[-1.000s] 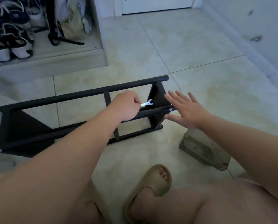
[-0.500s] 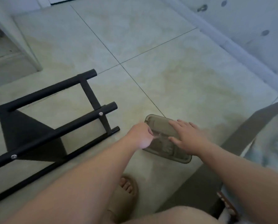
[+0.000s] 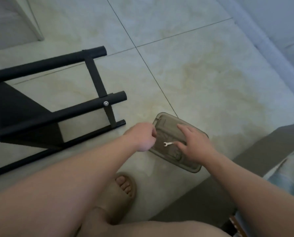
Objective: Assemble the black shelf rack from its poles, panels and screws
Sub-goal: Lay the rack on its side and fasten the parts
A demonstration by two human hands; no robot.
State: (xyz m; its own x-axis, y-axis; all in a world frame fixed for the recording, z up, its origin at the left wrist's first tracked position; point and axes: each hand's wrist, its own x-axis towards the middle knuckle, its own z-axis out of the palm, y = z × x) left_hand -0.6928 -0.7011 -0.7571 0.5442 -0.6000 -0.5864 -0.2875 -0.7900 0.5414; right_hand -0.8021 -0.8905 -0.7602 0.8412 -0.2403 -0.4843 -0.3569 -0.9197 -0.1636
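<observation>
Head view: black shelf rack (image 3: 40, 106) lies on its side on tiled floor (image 3: 202, 74), left part; 2 silver screws (image 3: 106, 103) in near pole (image 3: 66, 112). Left hand (image 3: 141, 137) just beside rack's end, grip curled in, nothing seen in it. Small wrench (image 3: 168, 143) lies on brown translucent box (image 3: 163, 120). Right hand (image 3: 194, 146) rests on box, grip spread, thumb by wrench's end.

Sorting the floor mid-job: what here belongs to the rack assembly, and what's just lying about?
Job:
- black rack, on its side
- screw in its pole
- small wrench, lying on the brown lid
- right hand on that lid, left hand beside it

Not the job:
- sandal, worn on a foot
- raised step, upper left
</observation>
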